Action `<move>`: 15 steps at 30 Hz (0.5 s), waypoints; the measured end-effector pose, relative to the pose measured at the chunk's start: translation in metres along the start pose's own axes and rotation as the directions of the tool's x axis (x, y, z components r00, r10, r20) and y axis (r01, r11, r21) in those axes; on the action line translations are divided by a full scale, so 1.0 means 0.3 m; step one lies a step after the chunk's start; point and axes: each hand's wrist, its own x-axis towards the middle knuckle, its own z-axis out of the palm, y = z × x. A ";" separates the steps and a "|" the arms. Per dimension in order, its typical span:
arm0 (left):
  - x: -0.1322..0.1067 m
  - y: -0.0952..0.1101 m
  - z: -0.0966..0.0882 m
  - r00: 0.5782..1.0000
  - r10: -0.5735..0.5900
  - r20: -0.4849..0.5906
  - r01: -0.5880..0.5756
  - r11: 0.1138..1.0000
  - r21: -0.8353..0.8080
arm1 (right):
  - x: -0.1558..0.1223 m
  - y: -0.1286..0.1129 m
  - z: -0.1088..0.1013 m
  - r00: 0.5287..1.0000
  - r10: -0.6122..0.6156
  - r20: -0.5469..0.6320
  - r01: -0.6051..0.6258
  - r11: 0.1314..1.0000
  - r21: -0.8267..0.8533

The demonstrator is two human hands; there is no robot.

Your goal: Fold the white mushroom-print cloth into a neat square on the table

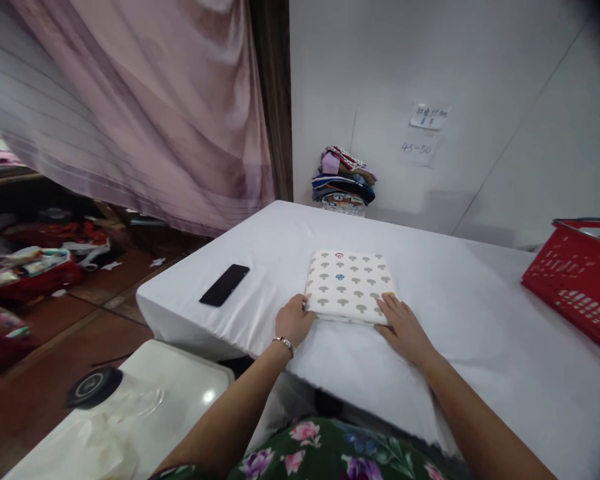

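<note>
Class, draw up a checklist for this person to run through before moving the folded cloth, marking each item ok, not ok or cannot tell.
1. Left hand at the folded cloth: ok, at its near left corner.
2. Right hand placed: ok, at the near right corner.
3. Folded cloth fully on the table: ok, lying flat.
4. Hidden layers underneath even: cannot tell, only the top and near edge show.
5. White cover smooth: not ok, creased near the black phone-like slab.
6. Red basket apart from the folded cloth: ok, off to the right.
</note>
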 end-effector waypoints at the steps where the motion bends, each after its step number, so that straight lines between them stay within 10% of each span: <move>1: -0.001 0.001 0.000 1.000 0.001 0.002 -0.001 1.000 0.001 | 0.000 -0.001 -0.001 1.000 0.000 0.000 0.000 1.000 -0.002; 15: 0.010 -0.047 -0.055 0.990 -0.006 0.142 0.057 0.932 -0.359 | 0.000 -0.003 -0.019 1.000 -0.005 0.019 0.005 1.000 -0.015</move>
